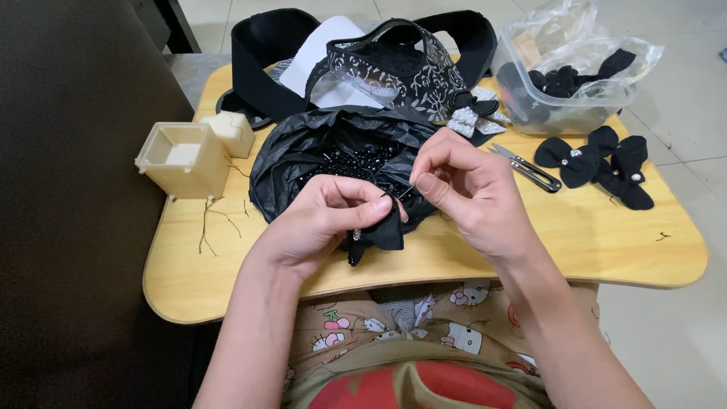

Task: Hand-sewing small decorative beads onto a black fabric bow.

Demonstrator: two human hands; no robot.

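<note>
Leftmost, 2 cream plastic boxes [184,157] are set on the wooden lap table [606,242]. Next, a black fabric bow [376,233] is pinched in the left hand [322,220], just in front of a black bag of beads [341,163]. A thin needle [406,192] is gripped by the right hand [462,189]. Thread snips [526,167] and finished black bows [598,160] are seen at right.

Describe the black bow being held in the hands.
The bow is small, of matte black fabric, with a shiny bead cluster near its middle. The left hand pinches it over the near edge of the wooden table, in front of a black bag of beads. The right hand holds a thin needle at its upper edge.
</note>
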